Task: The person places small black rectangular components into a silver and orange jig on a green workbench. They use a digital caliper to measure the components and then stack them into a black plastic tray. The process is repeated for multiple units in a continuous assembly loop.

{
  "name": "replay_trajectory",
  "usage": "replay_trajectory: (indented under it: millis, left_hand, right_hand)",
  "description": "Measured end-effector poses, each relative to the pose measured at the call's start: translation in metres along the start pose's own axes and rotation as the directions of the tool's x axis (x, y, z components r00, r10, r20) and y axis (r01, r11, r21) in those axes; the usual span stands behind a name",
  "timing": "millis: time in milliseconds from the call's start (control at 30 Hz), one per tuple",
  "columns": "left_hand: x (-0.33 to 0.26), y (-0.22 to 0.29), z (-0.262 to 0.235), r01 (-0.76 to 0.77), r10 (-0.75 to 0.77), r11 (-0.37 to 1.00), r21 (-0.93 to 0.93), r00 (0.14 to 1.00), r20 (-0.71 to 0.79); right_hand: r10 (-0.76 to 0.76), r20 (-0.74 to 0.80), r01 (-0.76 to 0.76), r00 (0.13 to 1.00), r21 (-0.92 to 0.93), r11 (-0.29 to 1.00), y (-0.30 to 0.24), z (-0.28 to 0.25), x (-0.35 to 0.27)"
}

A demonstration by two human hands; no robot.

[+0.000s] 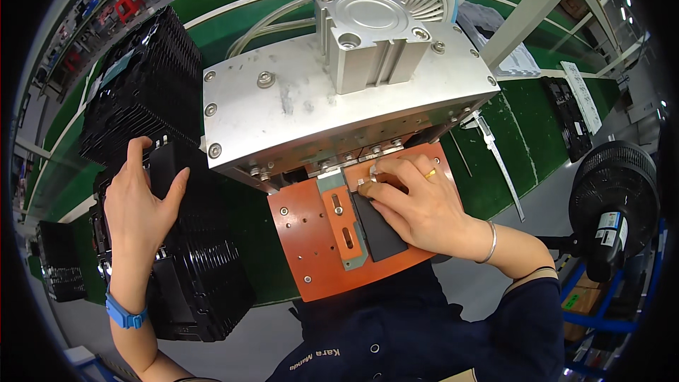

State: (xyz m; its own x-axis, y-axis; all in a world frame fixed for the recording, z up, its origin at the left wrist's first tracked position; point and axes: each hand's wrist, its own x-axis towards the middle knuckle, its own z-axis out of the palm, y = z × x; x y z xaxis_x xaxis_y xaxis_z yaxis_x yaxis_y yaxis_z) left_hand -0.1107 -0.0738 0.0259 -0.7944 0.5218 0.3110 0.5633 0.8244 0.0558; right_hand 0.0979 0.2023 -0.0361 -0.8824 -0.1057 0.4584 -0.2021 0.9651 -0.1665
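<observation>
A black flat battery cell (380, 230) lies on the orange fixture plate (300, 223), along a slotted orange guide block (341, 230). Bent over its far end, my right hand (421, 205) has its fingers closed at the small pale metal tabs (362, 182); the hand partly hides that end. At the left, my left hand (138, 209) reaches over a stack of black trays (201, 290), thumb and index finger spread apart. Between them is another black flat cell (164, 166) with two metal tabs. The undersides of the left fingers are hidden.
A metal press (283, 92) with an air cylinder (375, 28) stands directly beyond the plate. Another tray stack (145, 85) rises at far left. Calipers (495, 159) lie on the green bench (527, 113); a black fan (614, 191) stands at the right.
</observation>
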Motion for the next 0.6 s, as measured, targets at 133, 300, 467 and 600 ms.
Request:
replay_trajectory:
  millis: [133, 300, 467, 600]
  left_hand:
    - [0.000, -0.007, -0.003, 0.028, -0.027, 1.000, -0.010, 0.999, 0.044]
    - [-0.011, -0.005, -0.016, 0.039, -0.036, 0.995, 0.093, 0.999, -0.030]
    - [-0.029, 0.030, -0.027, -0.338, 0.309, 0.938, -0.075, 0.916, -0.254]
    - [-0.060, 0.071, -0.032, -0.711, 0.697, 0.689, -0.137, 0.703, -0.142]
  right_hand:
    - [-0.014, 0.018, 0.013, 1.000, 0.028, 1.000, 0.003, 0.003, 0.002]
    - [0.070, -0.037, -0.066, 0.997, 0.091, 0.994, -0.007, -0.007, 0.001]
    - [0.282, 0.044, -0.278, 0.958, 0.381, 0.882, -0.034, -0.018, -0.039]
    - [0.271, 0.239, -0.359, 0.932, 0.704, 0.613, -0.038, -0.028, -0.041]
